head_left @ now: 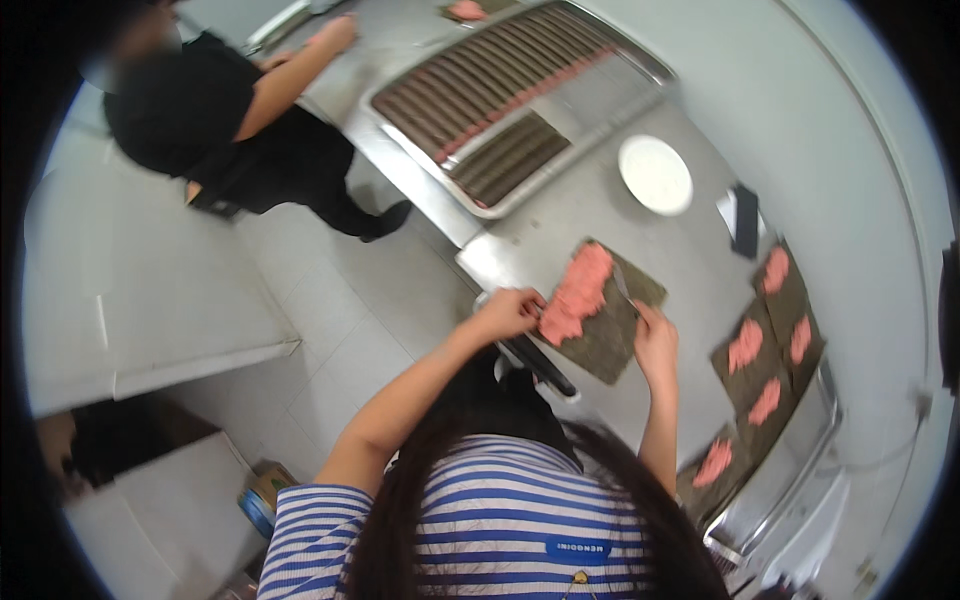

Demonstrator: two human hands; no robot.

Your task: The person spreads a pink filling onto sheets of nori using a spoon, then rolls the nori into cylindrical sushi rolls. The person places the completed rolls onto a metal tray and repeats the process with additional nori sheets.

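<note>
A dark green seaweed sheet (612,355) lies on the steel table in front of me. Pink minced paste (580,292) is spread in a thick band along its left side. My left hand (512,313) has its fingers closed at the sheet's left edge, beside the paste. A slim metal utensil (622,283) is gripped in my right hand (655,340), its tip over the sheet just right of the paste; its exact kind is too small to tell. Close to my left hand, a black handle (543,366) lies by the table's near edge.
Beyond the sheet stands a large metal tray (600,140) of dark rolls in rows. A white bowl (655,175) and a black flat object (744,220) are to its right. Seaweed sheets with pink lumps (765,402) lie at right. A co-worker in black (190,110) works at far left.
</note>
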